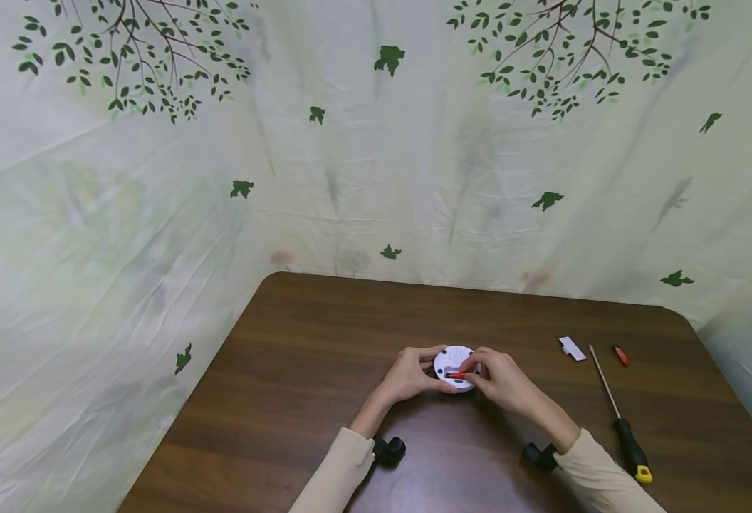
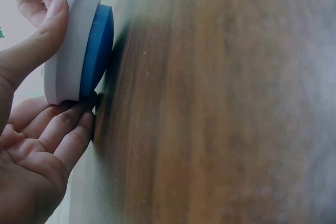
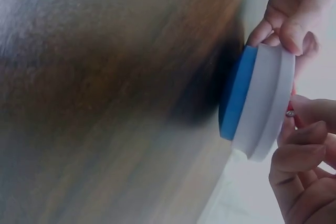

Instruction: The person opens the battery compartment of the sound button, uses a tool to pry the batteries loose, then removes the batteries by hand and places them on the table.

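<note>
A round white device (image 1: 454, 355) with a blue face (image 2: 97, 51) lies blue side down on the table, its back upward. That back has small holes, dark feet and a battery compartment. Around its left edge my left hand (image 1: 408, 373) grips it, the thumb (image 2: 56, 19) pressed against the rim. My right hand (image 1: 503, 381) pinches a red battery (image 1: 456, 375) at the compartment. In the right wrist view the metal end of that battery (image 3: 290, 114) shows between thumb and fingers. How far the battery sits inside the compartment is hidden.
To the right lie a white battery cover (image 1: 572, 348), another red battery (image 1: 621, 355) and a screwdriver (image 1: 629, 445) with a black and yellow handle. The brown wooden table (image 1: 273, 399) ends at a leaf-printed cloth (image 1: 350, 178) behind.
</note>
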{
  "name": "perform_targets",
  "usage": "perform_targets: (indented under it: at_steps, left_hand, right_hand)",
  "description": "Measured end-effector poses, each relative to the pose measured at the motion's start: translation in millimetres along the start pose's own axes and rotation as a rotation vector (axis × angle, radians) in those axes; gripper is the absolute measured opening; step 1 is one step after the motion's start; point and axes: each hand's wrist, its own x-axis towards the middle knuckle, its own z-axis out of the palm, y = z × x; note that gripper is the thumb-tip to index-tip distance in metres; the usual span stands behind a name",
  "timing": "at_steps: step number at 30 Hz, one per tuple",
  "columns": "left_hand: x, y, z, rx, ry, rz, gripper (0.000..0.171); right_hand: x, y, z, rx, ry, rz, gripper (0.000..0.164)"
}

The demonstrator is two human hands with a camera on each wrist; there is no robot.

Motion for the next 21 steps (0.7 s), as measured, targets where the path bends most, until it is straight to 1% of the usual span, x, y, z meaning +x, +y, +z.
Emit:
perform_targets:
  at_steps: [5,9,13,16,21]
  left_hand:
    - [0.2,1.3,0.5,0.015,0.007,-0.005,0.076]
    - [1.1,2.4,1.6,0.000,0.000,-0.003,0.076]
    - [1.0,1.9,2.0,-0.019,0.002,-0.008,0.076]
    - [0.2,1.3,1.3,-0.022,0.006,-0.002,0.076]
    - [-0.1,2.4,1.1,-0.021,0.001,-0.001,0.077]
  right_hand:
    - [-4.1,0.6,-9.6,0.004,0.044,0.036,0.013]
    - [-9.1,7.0,-24.0,-0.022,0.098,0.084,0.013]
    - [-16.8,18.0,-42.7,-0.053,0.145,0.154,0.013]
    - [-24.1,28.3,-58.5,-0.075,0.163,0.208,0.011]
    - [-42.0,50.5,-88.7,-0.115,0.198,0.300,0.013]
